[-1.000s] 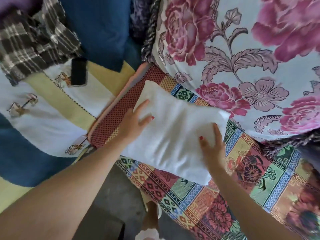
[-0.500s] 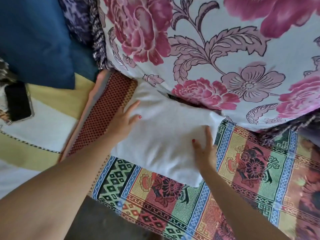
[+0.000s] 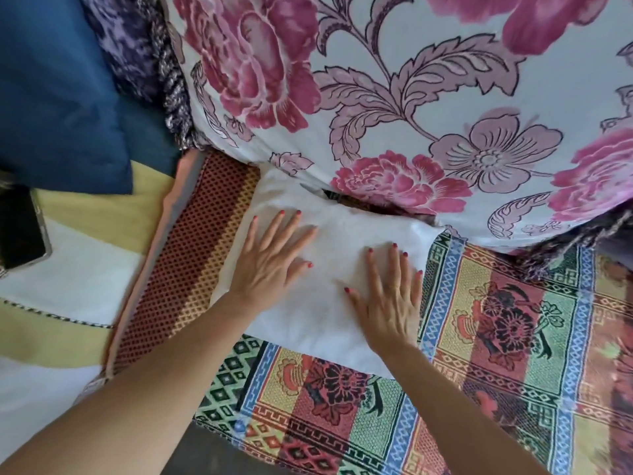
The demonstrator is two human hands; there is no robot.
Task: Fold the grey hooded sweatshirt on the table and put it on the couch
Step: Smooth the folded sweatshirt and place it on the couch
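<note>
The folded sweatshirt [image 3: 329, 269] looks pale grey, almost white, and lies as a compact rectangle on the couch seat covered by a colourful patterned throw [image 3: 496, 330]. Its far edge is tucked under a big floral cushion [image 3: 411, 97]. My left hand [image 3: 270, 255] lies flat on the left half of the bundle, fingers spread. My right hand [image 3: 390, 296] lies flat on its right half, fingers spread and pointing away from me. Neither hand grips the cloth.
A red dotted strip [image 3: 191, 248] of the throw borders the sweatshirt on the left. Beyond it lies a yellow, white and blue blanket [image 3: 68, 279] with a black phone [image 3: 20, 228] on it. A blue cushion [image 3: 58, 84] sits at the top left.
The sweatshirt has slid further back under the floral cushion. Both hands went from holding its sides to lying flat on top of it. The view moved closer and to the right.
</note>
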